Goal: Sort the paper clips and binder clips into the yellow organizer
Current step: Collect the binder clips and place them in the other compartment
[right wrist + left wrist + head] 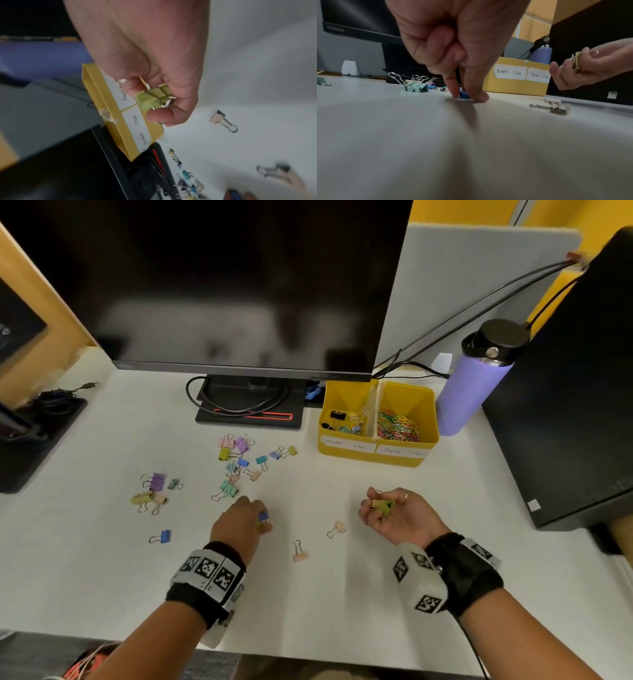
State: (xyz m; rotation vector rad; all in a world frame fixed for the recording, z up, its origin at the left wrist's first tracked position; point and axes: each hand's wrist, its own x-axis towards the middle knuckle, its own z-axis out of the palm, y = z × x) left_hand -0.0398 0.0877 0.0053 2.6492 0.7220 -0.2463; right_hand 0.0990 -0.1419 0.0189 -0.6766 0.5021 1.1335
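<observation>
My left hand (251, 517) reaches down to the white desk and pinches a small blue binder clip (464, 95) between thumb and forefinger; the same blue binder clip (263, 516) peeks out by my knuckles. My right hand (385, 510) is turned palm up with its fingers curled round a few green binder clips (154, 98), the same green binder clips (383, 505) showing above the desk. The yellow organizer (378, 455) stands at the back right, with binder clips in its left bin and paper clips (399, 426) in its right bin.
Several coloured binder clips (241, 462) lie scattered left of the organizer, with more at the left (152, 491). Two peach clips (337, 529) lie between my hands. A monitor (239, 285) stands behind, a purple bottle (476, 385) right of the organizer, a dark box (582, 392) at far right.
</observation>
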